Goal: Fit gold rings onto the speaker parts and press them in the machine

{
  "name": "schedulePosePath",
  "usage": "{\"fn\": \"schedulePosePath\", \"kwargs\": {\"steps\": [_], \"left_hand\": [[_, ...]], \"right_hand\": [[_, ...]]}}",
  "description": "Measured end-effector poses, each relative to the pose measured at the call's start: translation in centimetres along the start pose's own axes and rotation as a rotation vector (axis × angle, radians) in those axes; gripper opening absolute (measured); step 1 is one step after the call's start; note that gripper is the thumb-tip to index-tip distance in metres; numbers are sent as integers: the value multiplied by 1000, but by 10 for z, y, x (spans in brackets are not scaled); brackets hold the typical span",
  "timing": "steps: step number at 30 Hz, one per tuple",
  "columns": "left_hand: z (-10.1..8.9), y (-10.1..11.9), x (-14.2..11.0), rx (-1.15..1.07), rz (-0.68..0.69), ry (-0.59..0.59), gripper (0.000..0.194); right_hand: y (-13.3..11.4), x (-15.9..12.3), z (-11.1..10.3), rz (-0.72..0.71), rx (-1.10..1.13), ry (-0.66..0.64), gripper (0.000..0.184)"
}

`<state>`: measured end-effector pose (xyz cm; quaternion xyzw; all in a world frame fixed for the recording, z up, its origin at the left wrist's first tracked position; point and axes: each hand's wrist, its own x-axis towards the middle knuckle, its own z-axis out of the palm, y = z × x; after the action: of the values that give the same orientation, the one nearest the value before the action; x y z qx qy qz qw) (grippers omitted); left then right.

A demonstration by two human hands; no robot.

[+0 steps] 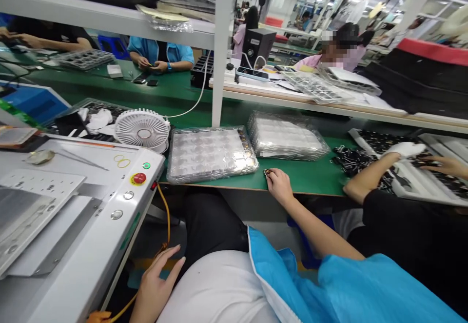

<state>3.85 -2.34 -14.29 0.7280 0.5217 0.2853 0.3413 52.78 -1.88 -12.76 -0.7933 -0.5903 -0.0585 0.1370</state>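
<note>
The right hand's grip (280, 186) is pinching a small, dark, pale-rimmed part (267, 172) near the bench's (310, 181) front edge, just beside clear plastic trays (206, 154). Room is opening rightward toward black binder clips (353, 159). The left hand (156, 279) is hanging below, fingers apart.

No lettering is legible: marks on the emergency-stop button's yellow collar (133, 179), left of centre, and the black tower (256, 42), upper centre, blur.
</note>
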Motion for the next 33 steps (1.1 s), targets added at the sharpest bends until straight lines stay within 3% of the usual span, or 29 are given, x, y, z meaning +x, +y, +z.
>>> {"fn": "schedulePosePath", "kwargs": {"steps": [4, 8, 11, 14, 19, 22, 28, 33], "left_hand": [[-1, -17, -5, -20, -137, -31, 41], [9, -34, -6, -148, -334, -63, 55], [20, -46, -5, -237, -413, -88, 61], [30, -57, -5, -257, -449, -135, 64], [41, -72, 0, -118, -424, -230, 62], [45, -72, 9, -29, -420, -319, 59], [57, -81, 18, 18, -488, -552, 42], [85, -107, 24, 3, -525, -786, 37]], "right_hand": [[40, 4, 6, 110, -33, 60, 16], [104, 8, -15, 246, -70, 129, 14], [129, 8, -29, 313, -83, 218, 11], [114, 6, -22, 308, -53, 276, 12], [38, 3, 16, 201, 36, 225, 14], [12, 5, 22, 219, 55, 183, 16], [6, 5, 8, 389, 75, 89, 32], [5, 4, 7, 441, 37, 60, 33]]}}
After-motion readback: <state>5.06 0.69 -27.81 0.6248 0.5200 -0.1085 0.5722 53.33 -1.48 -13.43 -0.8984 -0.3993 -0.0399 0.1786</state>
